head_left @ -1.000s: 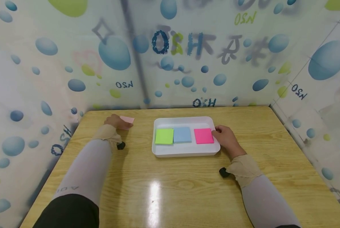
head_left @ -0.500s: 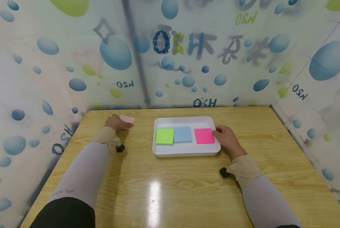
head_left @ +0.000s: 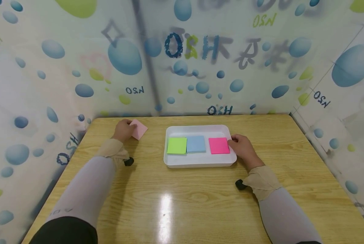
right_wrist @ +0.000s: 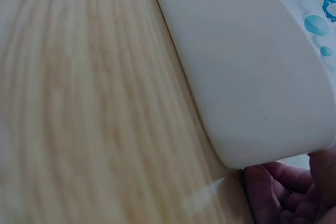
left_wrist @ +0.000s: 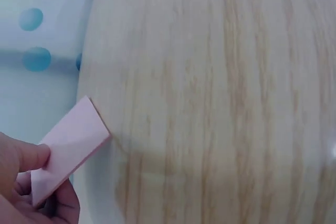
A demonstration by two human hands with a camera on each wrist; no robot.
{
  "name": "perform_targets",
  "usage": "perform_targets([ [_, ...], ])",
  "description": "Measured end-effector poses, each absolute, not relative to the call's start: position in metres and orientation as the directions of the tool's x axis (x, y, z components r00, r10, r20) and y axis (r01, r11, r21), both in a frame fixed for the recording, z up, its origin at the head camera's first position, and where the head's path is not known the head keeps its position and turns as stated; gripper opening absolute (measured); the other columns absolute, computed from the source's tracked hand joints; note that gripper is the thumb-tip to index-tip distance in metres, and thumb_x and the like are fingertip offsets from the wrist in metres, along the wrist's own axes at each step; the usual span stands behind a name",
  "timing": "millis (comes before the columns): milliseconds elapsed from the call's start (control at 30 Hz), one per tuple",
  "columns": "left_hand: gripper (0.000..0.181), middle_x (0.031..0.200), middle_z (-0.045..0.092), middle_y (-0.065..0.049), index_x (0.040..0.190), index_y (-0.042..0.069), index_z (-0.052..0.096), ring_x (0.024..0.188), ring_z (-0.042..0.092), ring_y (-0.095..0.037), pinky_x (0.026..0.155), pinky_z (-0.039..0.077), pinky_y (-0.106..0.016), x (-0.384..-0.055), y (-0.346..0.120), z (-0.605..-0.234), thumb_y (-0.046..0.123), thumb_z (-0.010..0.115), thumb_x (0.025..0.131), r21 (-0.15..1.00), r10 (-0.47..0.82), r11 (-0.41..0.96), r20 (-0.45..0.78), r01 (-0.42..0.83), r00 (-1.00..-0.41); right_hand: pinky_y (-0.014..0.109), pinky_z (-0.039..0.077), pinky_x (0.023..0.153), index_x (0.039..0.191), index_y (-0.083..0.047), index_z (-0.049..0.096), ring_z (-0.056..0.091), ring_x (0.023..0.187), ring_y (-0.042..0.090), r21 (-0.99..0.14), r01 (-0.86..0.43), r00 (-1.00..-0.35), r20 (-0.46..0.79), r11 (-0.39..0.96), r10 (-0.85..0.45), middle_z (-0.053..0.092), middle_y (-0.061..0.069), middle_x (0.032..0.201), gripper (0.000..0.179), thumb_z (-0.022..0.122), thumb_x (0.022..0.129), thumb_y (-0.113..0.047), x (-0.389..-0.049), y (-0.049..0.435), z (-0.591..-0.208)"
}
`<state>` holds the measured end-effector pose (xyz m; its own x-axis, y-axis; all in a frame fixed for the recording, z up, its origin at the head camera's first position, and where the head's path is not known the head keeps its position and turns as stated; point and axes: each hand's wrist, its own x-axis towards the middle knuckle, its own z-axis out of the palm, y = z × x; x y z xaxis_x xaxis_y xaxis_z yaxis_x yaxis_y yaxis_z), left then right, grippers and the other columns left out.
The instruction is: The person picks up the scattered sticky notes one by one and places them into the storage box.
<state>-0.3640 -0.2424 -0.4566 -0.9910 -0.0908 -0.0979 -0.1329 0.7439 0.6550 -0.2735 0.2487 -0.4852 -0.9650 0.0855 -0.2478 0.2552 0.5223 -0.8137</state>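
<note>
My left hand (head_left: 123, 130) pinches a light pink sticky note pad (head_left: 139, 129) between thumb and fingers, at the back left of the table. In the left wrist view the thumb lies on the face of the pink pad (left_wrist: 73, 142), with curled fingers behind it. My right hand (head_left: 243, 149) grips the right end of a white tray (head_left: 197, 161), its thumb over the rim. The right wrist view shows curled fingers (right_wrist: 262, 192) against the tray's end wall. Inside the tray lie a green pad (head_left: 177, 145), a blue pad (head_left: 196, 144) and a bright pink pad (head_left: 219, 145).
The wooden table (head_left: 182, 196) meets a patterned curtain (head_left: 182, 84) along its back edge, and similar sheeting hangs at both sides. Black wrist cameras (head_left: 128, 161) sit under beige wraps on both forearms.
My left hand has turned the light pink pad, so more of its face shows, slightly higher and farther right. The right hand and the tray have stayed in place.
</note>
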Motion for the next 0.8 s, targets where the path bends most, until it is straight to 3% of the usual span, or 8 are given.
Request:
perform_targets([
  [300, 0.049, 0.146, 0.053, -0.027, 0.148, -0.005, 0.049, 0.122, 0.055, -0.033, 0.096, 0.050, -0.037, -0.352, -0.227, -0.443, 0.022, 0.049, 0.107, 0.799, -0.124, 0.571, -0.142, -0.187, -0.982, 0.040, 0.048, 0.099, 0.140, 0.000, 0.058, 0.054, 0.118, 0.032, -0.799, 0.256, -0.965, -0.248, 0.544, 0.088, 0.060, 0.021, 0.136, 0.046, 0.051, 0.105, -0.029, -0.274, 0.249, -0.484],
  [467, 0.049, 0.141, 0.055, -0.027, 0.144, -0.006, 0.052, 0.110, 0.060, -0.024, 0.092, 0.055, -0.032, -0.348, -0.210, -0.437, 0.020, 0.055, 0.103, 0.895, -0.139, 0.404, -0.142, -0.187, -0.980, 0.039, 0.048, 0.097, 0.138, 0.000, 0.059, 0.054, 0.118, 0.031, -0.808, 0.260, -0.964, -0.251, 0.529, 0.089, 0.060, 0.020, 0.135, 0.045, 0.052, 0.105, -0.029, -0.273, 0.248, -0.483],
  [800, 0.042, 0.130, 0.056, -0.019, 0.137, -0.006, 0.052, 0.103, 0.057, -0.021, 0.082, 0.051, -0.024, -0.345, -0.170, -0.427, 0.016, 0.057, 0.102, 0.924, -0.113, 0.344, -0.135, -0.166, -0.984, 0.038, 0.049, 0.096, 0.138, 0.000, 0.060, 0.054, 0.117, 0.031, -0.811, 0.265, -0.962, -0.258, 0.522, 0.089, 0.060, 0.020, 0.135, 0.045, 0.052, 0.104, -0.029, -0.273, 0.247, -0.482],
])
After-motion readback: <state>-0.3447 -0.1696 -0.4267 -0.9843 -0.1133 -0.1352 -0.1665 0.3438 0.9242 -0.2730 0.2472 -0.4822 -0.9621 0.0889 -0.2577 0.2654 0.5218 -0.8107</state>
